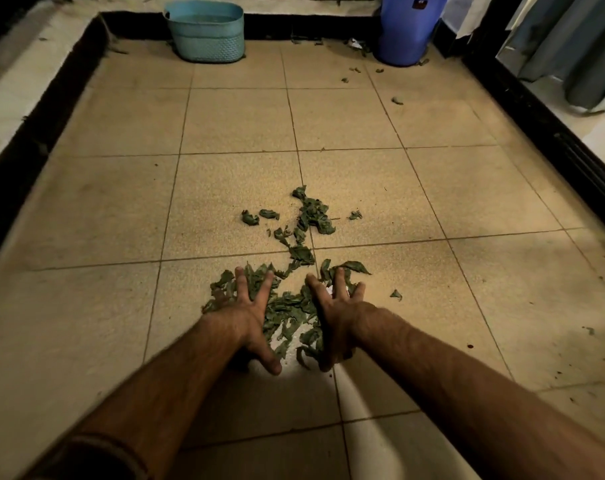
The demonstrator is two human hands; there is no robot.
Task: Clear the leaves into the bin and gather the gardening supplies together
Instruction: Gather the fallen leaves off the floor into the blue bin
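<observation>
A pile of dark green leaves (289, 308) lies on the tan tiled floor just in front of me. My left hand (251, 315) rests on the pile's left side with its fingers spread wide. My right hand (335, 315) presses on the right side, fingers apart too. Neither hand holds anything. A trail of more leaves (313, 216) runs away from the pile toward the middle of the floor. Stray leaves (396, 100) lie further back on the right. A tall blue bin (406, 29) stands at the back right.
A teal plastic basket (205, 29) stands against the far kerb. A dark raised border (34, 140) edges the floor on the left, back and right. Curtains (571, 46) hang at the far right. Small leaf scraps (358, 45) sit by the blue bin's base.
</observation>
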